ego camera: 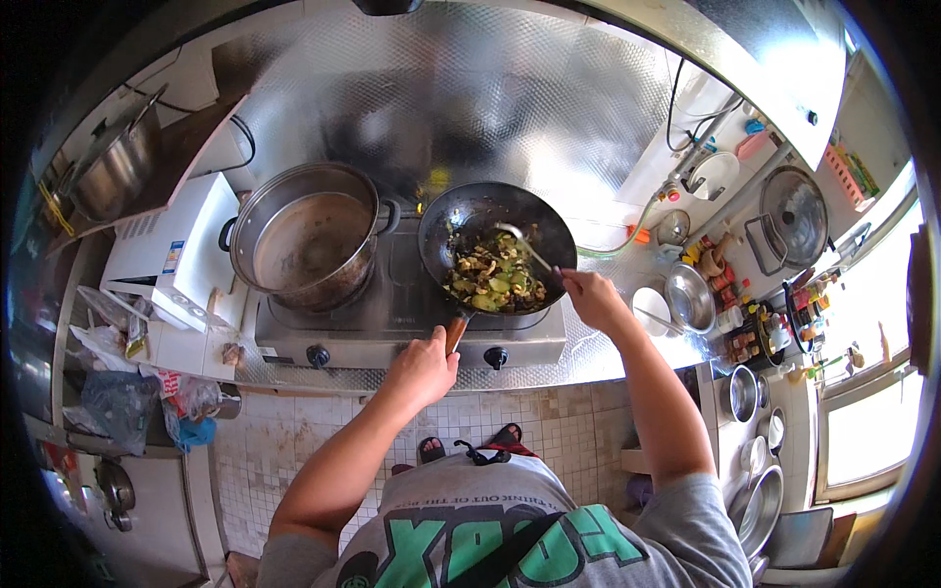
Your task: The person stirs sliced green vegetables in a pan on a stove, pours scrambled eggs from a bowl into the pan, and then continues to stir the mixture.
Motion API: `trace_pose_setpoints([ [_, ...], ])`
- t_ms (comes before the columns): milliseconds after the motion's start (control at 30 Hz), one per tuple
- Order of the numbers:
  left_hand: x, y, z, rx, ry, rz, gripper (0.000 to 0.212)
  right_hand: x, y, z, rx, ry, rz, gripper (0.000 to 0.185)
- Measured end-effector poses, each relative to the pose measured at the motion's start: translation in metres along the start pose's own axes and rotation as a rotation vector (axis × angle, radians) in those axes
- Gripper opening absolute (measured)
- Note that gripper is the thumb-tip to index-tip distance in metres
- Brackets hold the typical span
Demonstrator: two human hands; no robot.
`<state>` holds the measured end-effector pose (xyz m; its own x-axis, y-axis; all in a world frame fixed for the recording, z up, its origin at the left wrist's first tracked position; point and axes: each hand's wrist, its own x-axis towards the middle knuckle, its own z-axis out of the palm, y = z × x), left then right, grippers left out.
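My left hand is closed around the wooden handle of a dark wok, which sits over the right side of a two-burner gas stove. With my right hand I grip a metal ladle by its dark handle; its head is down in the wok among the food. Chopped green vegetable slices and browned pieces lie in the wok's lower half. To the left, a large two-handled metal pot rests on the other burner, its inside stained and brownish.
A white appliance stands left of the pot. On the right of the counter are a white bowl, a metal bowl and several seasoning bottles. A hose runs behind the wok's right side. Plastic bags hang at lower left.
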<state>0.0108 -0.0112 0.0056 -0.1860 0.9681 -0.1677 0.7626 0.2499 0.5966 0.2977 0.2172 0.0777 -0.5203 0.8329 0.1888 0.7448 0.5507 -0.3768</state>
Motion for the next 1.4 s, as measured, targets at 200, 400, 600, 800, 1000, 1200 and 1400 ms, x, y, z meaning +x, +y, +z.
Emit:
trace_pose_setpoints([
  [200,-0.003,-0.001,0.001,0.014,0.011,-0.027,0.064,-0.016,-0.027,-0.111,0.078,-0.151,0.233,0.035],
  [400,0.000,0.002,-0.001,0.012,-0.006,-0.008,0.064,0.003,-0.007,-0.024,0.050,0.121,0.182,0.030],
  [600,0.001,-0.008,0.007,-0.013,0.017,-0.015,0.067,-0.025,-0.024,-0.107,0.002,-0.205,0.152,0.032],
  [800,0.002,-0.012,0.012,-0.012,0.030,-0.012,0.067,-0.049,-0.074,-0.200,-0.196,-0.234,-0.078,0.029],
  [1000,0.001,-0.007,0.013,-0.020,0.021,-0.010,0.067,-0.046,-0.084,-0.119,-0.253,-0.234,-0.050,0.028],
  [1200,0.004,-0.010,0.008,-0.018,0.036,0.005,0.067,-0.028,-0.077,-0.137,-0.331,-0.134,-0.022,0.029],
  [1400,-0.001,-0.005,0.005,-0.008,0.024,-0.024,0.067,-0.020,-0.075,-0.174,-0.471,-0.257,-0.029,0.026],
])
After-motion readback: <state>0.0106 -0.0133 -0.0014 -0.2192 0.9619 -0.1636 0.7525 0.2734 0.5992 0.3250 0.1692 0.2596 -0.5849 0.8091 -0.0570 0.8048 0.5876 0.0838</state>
